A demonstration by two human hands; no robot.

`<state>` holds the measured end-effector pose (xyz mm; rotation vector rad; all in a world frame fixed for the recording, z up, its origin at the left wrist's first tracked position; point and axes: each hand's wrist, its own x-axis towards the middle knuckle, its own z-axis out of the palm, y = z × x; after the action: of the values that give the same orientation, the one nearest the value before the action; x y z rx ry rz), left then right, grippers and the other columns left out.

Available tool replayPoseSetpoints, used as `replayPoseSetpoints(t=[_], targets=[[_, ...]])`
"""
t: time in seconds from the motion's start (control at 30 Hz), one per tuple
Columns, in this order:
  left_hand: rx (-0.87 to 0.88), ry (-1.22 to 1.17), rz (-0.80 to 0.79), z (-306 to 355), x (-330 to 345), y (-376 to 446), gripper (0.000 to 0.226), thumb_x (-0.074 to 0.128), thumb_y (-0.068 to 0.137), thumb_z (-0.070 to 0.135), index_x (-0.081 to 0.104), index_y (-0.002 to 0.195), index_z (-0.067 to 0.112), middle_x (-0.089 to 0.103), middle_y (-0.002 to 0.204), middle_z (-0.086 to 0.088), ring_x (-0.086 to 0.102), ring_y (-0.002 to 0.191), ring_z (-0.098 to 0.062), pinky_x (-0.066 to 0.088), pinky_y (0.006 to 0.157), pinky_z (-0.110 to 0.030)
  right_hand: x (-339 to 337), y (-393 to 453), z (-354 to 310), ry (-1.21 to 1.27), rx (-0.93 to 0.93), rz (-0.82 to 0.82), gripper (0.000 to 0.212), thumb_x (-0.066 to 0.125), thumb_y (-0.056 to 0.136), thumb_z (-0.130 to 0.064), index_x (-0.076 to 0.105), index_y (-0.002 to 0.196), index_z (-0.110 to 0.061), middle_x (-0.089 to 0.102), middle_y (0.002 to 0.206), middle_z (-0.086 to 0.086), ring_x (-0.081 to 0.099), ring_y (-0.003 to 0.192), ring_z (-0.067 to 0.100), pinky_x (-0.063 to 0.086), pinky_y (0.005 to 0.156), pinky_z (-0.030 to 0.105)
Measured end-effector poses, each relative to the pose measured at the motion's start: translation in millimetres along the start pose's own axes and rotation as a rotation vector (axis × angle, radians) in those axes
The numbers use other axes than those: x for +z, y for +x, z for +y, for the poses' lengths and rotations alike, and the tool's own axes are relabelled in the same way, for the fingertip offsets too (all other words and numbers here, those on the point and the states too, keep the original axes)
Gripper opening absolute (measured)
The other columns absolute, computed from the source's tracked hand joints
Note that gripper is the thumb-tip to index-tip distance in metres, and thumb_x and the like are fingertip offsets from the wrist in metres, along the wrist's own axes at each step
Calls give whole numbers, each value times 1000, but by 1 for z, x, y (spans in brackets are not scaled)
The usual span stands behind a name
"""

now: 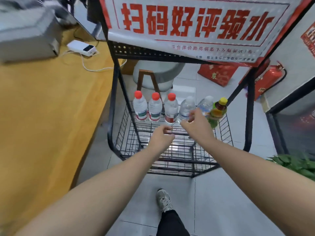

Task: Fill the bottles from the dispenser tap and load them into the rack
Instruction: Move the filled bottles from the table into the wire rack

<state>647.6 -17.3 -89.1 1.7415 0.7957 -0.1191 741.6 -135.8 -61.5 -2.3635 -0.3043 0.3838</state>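
Six bottles (171,109) stand just beyond right hand (196,122); left hand (162,135) nearer.

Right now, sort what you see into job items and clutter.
Job: black wire rack; three red-capped clear water bottles; two white-capped clear bottles; yellow-capped green tea bottle; right hand at the bottles.

Clutter: red fire extinguisher; white power bank; grey stool; green leafy plant.
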Motion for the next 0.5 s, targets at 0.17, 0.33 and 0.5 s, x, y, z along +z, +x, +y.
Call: replayPoseSetpoints(t=[0.17,0.33,0.5], targets=[[26,-34,270,-30,-84,-53,23,66,86,19,54,101,33,64,100,7,67,89,-20,55,79,-36,57,-43,-74,22,-207,-311,31,68,83,-37,48,106,-29,59,95,-11,63,84,18,58,76,51],[-38,-151,532,-73,-175,-124,19,68,89,18,54,101,25,56,83,6,59,72,-20,51,68,-35,116,-100,-158,-101,-497,-574,32,67,87,-40,48,112,-31,61,99,-11,65,85,16,54,73,37],[-179,-202,655,-119,-228,-196,11,65,88,22,54,91,24,55,70,2,57,62,-21,50,62,-38,172,-164,-225,-138,-676,-859,46,69,81,-47,47,116,-28,55,104,-11,63,82,22,58,68,47]])
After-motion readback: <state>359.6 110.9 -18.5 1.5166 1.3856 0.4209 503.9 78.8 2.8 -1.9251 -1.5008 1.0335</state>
